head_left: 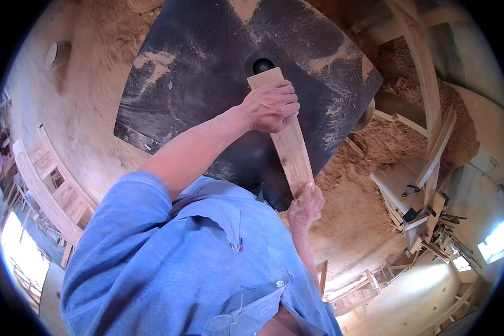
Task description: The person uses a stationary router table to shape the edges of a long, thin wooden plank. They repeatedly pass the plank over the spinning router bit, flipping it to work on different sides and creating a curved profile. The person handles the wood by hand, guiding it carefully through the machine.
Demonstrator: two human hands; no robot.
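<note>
A pale wooden board (290, 151) lies across the dark, dusty machine table (196, 84), its far end beside a round spindle opening (262, 64). My left hand (271, 106) is closed over the board near that far end, fingers wrapped across its top and edge. At the board's near end, past the table's front edge, my right hand (306, 204) grips it with the thumb on top. Whether the board touches the spindle is hard to tell. My left forearm passes over the table's left part.
Sawdust piles (369, 190) cover the floor right of the table. Long timbers (423, 73) stand at the far right, and a cluster of tools and scraps (437, 229) lies below them. Carved wooden panels (56, 179) rest at the left. A round piece (57, 55) sits at the upper left.
</note>
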